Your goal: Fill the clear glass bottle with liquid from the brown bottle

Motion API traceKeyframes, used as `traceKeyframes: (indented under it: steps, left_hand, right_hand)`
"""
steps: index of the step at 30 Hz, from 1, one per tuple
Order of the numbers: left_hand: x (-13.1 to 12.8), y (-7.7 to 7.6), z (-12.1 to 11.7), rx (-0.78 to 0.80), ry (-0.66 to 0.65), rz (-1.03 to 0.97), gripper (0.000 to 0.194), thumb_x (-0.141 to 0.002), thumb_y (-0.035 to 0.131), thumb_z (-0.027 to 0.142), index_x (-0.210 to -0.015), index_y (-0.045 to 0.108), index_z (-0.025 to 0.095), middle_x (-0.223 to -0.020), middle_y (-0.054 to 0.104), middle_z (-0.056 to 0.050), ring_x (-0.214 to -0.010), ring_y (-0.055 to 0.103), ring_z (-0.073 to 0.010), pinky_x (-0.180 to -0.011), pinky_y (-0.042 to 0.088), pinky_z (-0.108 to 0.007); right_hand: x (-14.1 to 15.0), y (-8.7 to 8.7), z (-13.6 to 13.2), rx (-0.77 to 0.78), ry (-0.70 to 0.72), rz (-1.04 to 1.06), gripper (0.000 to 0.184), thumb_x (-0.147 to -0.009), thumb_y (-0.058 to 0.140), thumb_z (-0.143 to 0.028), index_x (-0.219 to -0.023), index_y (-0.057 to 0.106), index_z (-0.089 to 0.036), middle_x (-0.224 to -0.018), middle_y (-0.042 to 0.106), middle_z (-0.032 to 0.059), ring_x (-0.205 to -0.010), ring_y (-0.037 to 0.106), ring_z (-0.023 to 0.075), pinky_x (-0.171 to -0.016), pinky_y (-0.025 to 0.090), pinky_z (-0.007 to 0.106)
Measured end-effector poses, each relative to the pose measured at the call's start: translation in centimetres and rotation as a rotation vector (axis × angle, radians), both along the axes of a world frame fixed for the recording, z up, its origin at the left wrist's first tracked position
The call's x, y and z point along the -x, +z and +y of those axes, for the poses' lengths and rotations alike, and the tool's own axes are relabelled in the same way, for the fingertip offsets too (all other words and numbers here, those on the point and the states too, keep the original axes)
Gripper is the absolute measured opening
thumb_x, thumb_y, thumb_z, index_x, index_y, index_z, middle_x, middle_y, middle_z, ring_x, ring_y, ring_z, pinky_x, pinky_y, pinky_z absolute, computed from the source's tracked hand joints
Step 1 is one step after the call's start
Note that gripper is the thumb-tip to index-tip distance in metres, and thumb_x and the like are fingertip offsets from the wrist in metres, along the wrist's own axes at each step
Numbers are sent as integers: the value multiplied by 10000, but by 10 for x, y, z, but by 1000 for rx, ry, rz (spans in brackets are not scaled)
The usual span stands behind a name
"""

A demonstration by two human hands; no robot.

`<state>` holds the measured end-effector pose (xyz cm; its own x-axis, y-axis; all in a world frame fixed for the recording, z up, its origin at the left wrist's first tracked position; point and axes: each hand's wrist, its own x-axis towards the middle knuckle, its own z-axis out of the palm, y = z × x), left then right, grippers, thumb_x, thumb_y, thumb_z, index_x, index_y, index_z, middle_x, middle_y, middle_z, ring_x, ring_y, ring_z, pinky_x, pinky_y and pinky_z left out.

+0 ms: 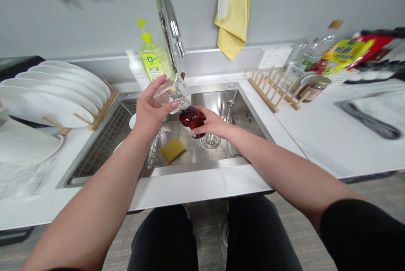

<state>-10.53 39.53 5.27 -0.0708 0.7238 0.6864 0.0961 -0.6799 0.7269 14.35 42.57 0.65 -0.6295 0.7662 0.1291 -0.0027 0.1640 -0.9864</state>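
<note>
Clear, colourless faceted vessel [173, 92], tilted, gripped by left hand [152, 104], dark red, glossy, rounded bottle [191, 120], tilted, gripped by right hand [212, 123], both above steel sink [240, 108]

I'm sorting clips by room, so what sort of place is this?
Most likely a kitchen: there's a steel sink under a faucet, a green dish soap bottle and white plates in a wooden rack.

Yellow sponge [173, 150]; dark red bottle [192, 121]; white plates [47, 96].
</note>
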Motion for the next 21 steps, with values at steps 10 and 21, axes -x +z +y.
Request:
traceKeyframes:
  steps: [10,21]
  left_hand:
    - [-1,-2,-2,37,20,-15,923,-725,1103,576,-1544,743,347,-1521,755,-132,-1305,797,-369,-1095,707,-566]
    - [1,13,-5,66,33,15,867,-692,1125,401,-1488,791,325,-1502,777,-134,-1231,821,-331,-1027,725,-498]
  right_hand:
    - [-3,-8,5,-15,13,24,865,-603,1114,-332,-1350,682,-284,-1294,837,61,-1253,794,371,-1205,612,615]
    - [1,-11,11,-41,28,31,867,-600,1120,-340,-1349,688,-284,-1307,840,65,-1255,797,368,-1236,597,636]
